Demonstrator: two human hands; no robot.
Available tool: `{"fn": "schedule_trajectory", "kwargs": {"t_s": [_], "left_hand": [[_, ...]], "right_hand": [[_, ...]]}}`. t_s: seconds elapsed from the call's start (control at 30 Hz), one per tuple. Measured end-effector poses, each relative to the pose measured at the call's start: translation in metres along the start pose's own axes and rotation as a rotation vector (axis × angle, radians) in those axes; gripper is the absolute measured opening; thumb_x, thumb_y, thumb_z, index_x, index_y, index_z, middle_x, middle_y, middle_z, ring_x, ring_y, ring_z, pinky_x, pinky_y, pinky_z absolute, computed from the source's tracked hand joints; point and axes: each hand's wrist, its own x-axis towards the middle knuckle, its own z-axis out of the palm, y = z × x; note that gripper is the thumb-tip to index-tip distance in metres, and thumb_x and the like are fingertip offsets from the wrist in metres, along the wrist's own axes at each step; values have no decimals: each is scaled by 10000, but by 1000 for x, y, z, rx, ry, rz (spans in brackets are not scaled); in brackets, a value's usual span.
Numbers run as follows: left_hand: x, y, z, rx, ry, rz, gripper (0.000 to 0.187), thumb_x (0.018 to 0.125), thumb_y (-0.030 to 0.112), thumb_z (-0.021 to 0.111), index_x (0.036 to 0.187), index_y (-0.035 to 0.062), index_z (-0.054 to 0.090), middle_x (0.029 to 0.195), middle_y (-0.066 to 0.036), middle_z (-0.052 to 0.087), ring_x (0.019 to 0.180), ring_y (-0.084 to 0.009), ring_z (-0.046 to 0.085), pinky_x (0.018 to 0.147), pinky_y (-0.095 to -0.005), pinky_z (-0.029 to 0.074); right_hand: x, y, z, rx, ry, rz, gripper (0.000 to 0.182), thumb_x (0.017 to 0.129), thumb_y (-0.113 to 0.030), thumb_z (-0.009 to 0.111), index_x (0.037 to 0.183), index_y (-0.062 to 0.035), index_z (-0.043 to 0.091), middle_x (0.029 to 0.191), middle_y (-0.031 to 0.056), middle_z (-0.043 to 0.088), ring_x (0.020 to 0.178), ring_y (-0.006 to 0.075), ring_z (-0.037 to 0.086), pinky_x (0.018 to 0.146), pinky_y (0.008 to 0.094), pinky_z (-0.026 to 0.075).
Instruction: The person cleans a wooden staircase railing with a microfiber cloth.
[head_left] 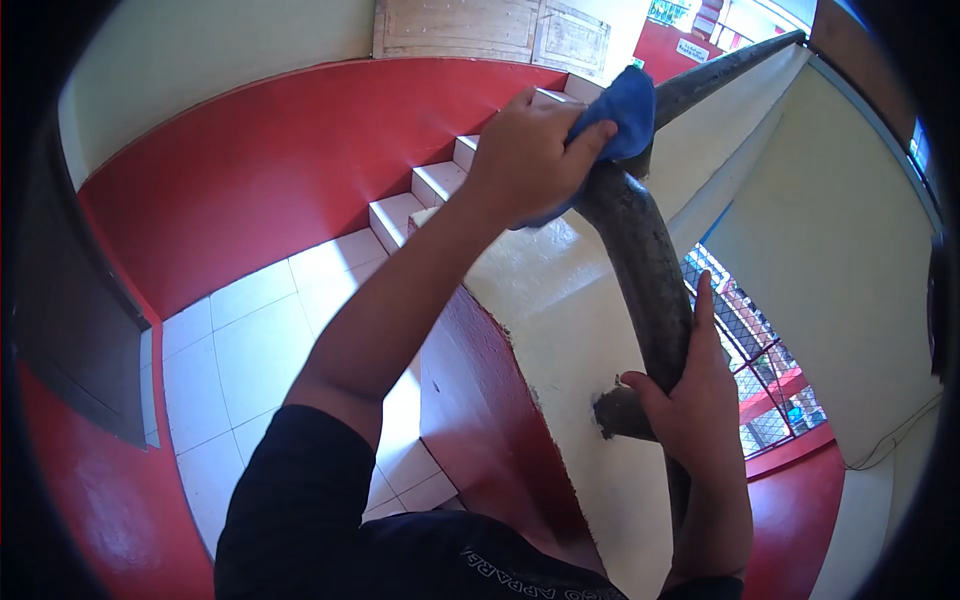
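A bunched blue cloth [622, 112] is in my left hand [535, 150], which is closed around it and presses it on the bend at the top of a dark metal handrail [640, 250]. Part of the cloth hangs below my palm. Lower down, my right hand [700, 400] lies along the right side of the same handrail. Its thumb reaches across toward the left and its index finger is stretched upward, apart from the thumb. The remaining fingers of that hand are mostly hidden. Near my right thumb, a short pipe bracket [622, 413] joins the rail to the wall.
A cream half-wall [560, 300] runs beneath the rail. White-tiled steps [440, 183] rise along a red and cream wall [270, 170]. Below lies a white tiled floor [265, 340], with a dark door [75, 290] at far left. A grilled window [770, 380] is on the right.
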Motion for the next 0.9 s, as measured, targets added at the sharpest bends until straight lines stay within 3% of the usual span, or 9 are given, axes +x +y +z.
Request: {"fn": "schedule_trajectory", "kwargs": {"t_s": [0.13,0.47,0.5,0.6,0.67,0.77,0.8,0.9], "left_hand": [[-21,26,11,-45,244,259,291,982,298,598,1085,48,706,1087,-143,735,1021,-362,691,1133,-540,357],[-61,63,16,55,288,248,347,912,208,690,1217,44,676,1345,-149,635,1266,-334,593,1105,-514,410],[-69,72,16,64,272,239,368,899,194,701,1232,41,670,1366,-149,621,1279,-338,583,1107,-513,409],[-103,107,19,66,171,231,418,870,169,724,1260,36,657,1419,-151,581,1319,-345,548,1111,-504,411],[-130,135,29,20,123,225,460,855,165,738,1284,31,642,1424,-158,576,1323,-367,542,1103,-478,428],[-156,153,29,-202,54,100,465,862,159,728,1296,24,628,1408,-179,582,1316,-406,538,1092,-462,443],[-158,154,21,-300,-3,18,377,958,224,651,1270,13,630,1339,-197,626,1243,-397,596,1071,-445,467],[-166,158,-5,-1242,-125,-805,418,1038,368,539,1266,27,619,1266,-158,663,1146,-290,655,1031,-402,498]], "right_hand": [[0,0,-1,-13,9,-11,1169,784,-155,825,1603,-67,-4,1328,310,537,1131,438,636,954,460,530],[-5,1,-2,194,36,26,1192,781,-133,813,1598,-67,-53,1377,301,509,1186,433,612,994,445,506],[-5,13,6,282,152,-97,1113,811,-100,759,1605,-78,-21,1422,274,471,1250,412,561,1023,466,473],[-3,27,7,607,360,-137,920,857,-35,622,1609,-144,104,1454,197,425,1330,325,457,1094,493,373],[1,35,10,874,399,-227,830,888,-71,598,1592,-142,164,1423,184,440,1305,298,466,1095,463,368],[-1,39,13,952,389,-388,793,905,-133,627,1574,-104,203,1384,180,469,1257,260,494,1086,438,374],[0,39,15,941,387,-451,793,908,-156,646,1569,-93,213,1370,179,480,1239,248,505,1081,431,379],[-4,34,16,1031,193,-553,867,886,-214,729,1565,-71,210,1319,172,529,1192,242,551,1044,397,418]]}}
